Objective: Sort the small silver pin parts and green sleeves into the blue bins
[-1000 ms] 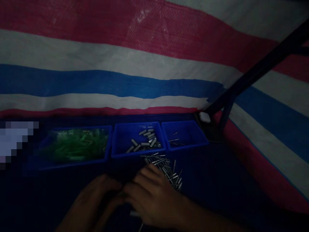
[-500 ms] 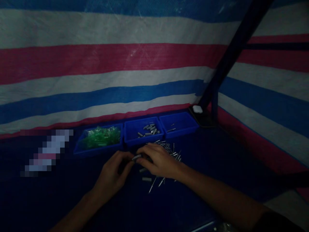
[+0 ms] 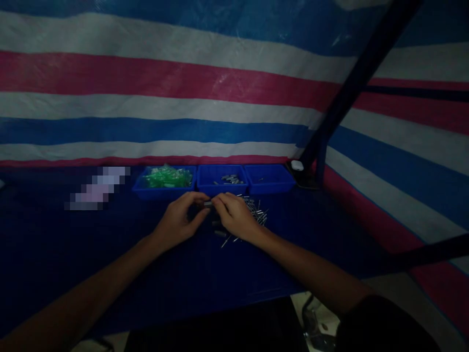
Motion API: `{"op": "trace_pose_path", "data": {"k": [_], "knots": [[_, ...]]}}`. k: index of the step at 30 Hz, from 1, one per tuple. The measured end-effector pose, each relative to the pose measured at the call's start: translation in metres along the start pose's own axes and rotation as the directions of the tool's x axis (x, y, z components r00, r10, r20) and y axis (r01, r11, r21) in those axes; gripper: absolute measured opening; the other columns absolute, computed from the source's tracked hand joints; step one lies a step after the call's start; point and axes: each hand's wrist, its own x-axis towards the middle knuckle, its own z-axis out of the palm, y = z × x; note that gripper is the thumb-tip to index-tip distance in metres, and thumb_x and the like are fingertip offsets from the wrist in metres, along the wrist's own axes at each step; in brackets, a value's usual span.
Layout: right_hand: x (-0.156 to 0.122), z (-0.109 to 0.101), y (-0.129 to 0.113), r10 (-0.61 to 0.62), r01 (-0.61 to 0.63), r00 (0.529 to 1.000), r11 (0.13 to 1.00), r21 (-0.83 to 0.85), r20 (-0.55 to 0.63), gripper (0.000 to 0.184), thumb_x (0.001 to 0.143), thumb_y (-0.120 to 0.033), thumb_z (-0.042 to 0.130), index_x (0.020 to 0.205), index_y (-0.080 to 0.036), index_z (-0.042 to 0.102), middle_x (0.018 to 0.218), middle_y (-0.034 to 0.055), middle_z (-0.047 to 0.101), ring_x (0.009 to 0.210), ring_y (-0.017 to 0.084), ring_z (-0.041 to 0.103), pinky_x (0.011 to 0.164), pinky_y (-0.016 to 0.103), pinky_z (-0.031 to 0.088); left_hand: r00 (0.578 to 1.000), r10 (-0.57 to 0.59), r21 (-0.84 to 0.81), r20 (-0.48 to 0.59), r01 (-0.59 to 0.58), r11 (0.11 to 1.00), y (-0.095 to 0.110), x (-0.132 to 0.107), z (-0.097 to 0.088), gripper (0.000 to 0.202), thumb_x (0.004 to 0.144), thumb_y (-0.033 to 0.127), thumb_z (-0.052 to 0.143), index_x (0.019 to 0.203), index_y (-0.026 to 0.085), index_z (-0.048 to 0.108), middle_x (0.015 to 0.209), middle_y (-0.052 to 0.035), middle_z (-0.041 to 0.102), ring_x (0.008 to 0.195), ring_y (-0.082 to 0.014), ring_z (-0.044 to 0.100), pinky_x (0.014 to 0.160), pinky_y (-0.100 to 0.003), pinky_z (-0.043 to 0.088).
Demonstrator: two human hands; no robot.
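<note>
My left hand (image 3: 181, 217) pinches a short grey metal cylinder (image 3: 208, 204) between thumb and fingertips. From the other side my right hand (image 3: 236, 215) closes its fingertips at the cylinder's right end; whether a second small part is in them is hidden. Beside and behind the right hand lies a loose heap of thin metal rods (image 3: 261, 215). Another short metal cylinder (image 3: 220, 233) rests on the blue table (image 3: 205, 278) just below the right hand's fingers.
Three blue bins stand in a row behind my hands: the left bin (image 3: 164, 194) holds green plastic pieces, the middle bin (image 3: 205, 188) short metal cylinders, the right bin (image 3: 271, 187) a little thin metal. A white case (image 3: 297, 165) sits by the dark frame post (image 3: 326, 127).
My view has levelled and drawn back, so the table's front edge now shows. Both hands stay together at the metal cylinder, which now lies more level.
</note>
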Motion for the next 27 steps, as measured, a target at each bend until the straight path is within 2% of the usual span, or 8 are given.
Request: {"op": "trace_pose_path", "data": {"k": [4,7,11,17,20,22,24,27], "knots": [[0.001,-0.001,0.002,-0.053,0.055,0.998,0.998,0.038,-0.044,0.021,0.089,-0.029,0.04,0.082,-0.017,0.055,0.07,0.0002,0.055,0.067,0.012,0.05,0.063,0.024,0.037,0.999,-0.002,-0.029,-0.054,0.0,1.0,0.001,0.002,0.001,0.022,0.083,0.033,0.046,0.091,0.016,0.058,0.082,-0.0029,0.065,0.074,-0.014,0.06,0.069,-0.024,0.046],[0.0,-0.005,0.004,-0.174,0.169,0.983,0.983,-0.069,-0.062,0.018,0.086,-0.03,0.047,0.094,-0.016,0.054,0.083,0.0038,0.057,0.076,0.014,0.051,0.07,0.026,0.039,0.999,-0.002,-0.023,-0.053,0.001,1.0,-0.001,0.004,-0.001,0.025,0.084,0.034,0.043,0.087,0.015,0.059,0.078,-0.0028,0.064,0.072,-0.0142,0.059,0.068,-0.025,0.044],[-0.002,-0.012,0.006,-0.29,0.276,0.957,0.931,-0.238,-0.026,0.015,0.084,-0.028,0.047,0.084,-0.017,0.057,0.084,0.005,0.055,0.079,0.016,0.049,0.075,0.029,0.038,0.996,0.08,0.036,0.039,-0.082,0.996,-0.001,0.002,-0.003,0.029,0.087,0.033,0.038,0.078,0.015,0.058,0.071,-0.0021,0.059,0.069,-0.0134,0.055,0.068,-0.025,0.041],[-0.002,-0.014,0.009,-0.363,0.345,0.932,0.896,-0.28,-0.013,0.015,0.078,-0.028,0.05,0.071,-0.016,0.057,0.076,0.0035,0.052,0.073,0.015,0.047,0.069,0.029,0.037,0.976,0.085,0.065,0.199,-0.1,0.993,-0.003,-0.002,0.001,0.038,0.091,0.034,0.026,0.074,0.016,0.054,0.07,-0.002,0.054,0.068,-0.0137,0.05,0.065,-0.026,0.039],[0.01,-0.02,0.018,-0.335,0.286,0.938,0.897,-0.337,-0.095,0.017,0.08,-0.028,0.049,0.081,-0.016,0.061,0.088,0.0067,0.055,0.081,0.016,0.05,0.073,0.029,0.039,0.959,0.074,0.053,0.272,-0.092,0.994,-0.006,-0.002,0.004,0.034,0.091,0.036,0.027,0.091,0.017,0.056,0.085,-0.0036,0.058,0.081,-0.0158,0.052,0.075,-0.029,0.04],[0.024,-0.029,0.027,-0.253,0.189,0.96,0.903,-0.386,-0.12,0.021,0.083,-0.029,0.046,0.086,-0.015,0.062,0.091,0.0078,0.055,0.084,0.017,0.05,0.075,0.03,0.039,0.948,0.073,0.095,0.311,-0.107,0.99,-0.008,-0.002,0.004,0.032,0.089,0.04,0.034,0.101,0.019,0.055,0.095,-0.0047,0.059,0.091,-0.0183,0.051,0.081,-0.033,0.039],[0.039,-0.039,0.037,-0.154,0.105,0.985,0.888,-0.448,-0.073,0.022,0.083,-0.03,0.046,0.086,-0.016,0.063,0.089,0.008,0.055,0.085,0.018,0.05,0.075,0.03,0.04,0.932,0.067,0.137,0.357,-0.123,0.983,-0.012,-0.001,0.001,0.035,0.085,0.044,0.041,0.106,0.02,0.054,0.102,-0.0058,0.057,0.096,-0.0209,0.05,0.083,-0.035,0.038],[0.057,-0.051,0.049,-0.074,0.086,0.996,0.838,-0.539,0.043,0.021,0.081,-0.031,0.051,0.084,-0.016,0.065,0.09,0.0083,0.054,0.087,0.019,0.05,0.076,0.031,0.04,0.877,0.058,0.13,0.476,-0.136,0.982,-0.018,-0.002,-0.011,0.041,0.077,0.05,0.051,0.111,0.026,0.053,0.116,-0.0052,0.051,0.105,-0.024,0.046,0.088,-0.04,0.035]]}}
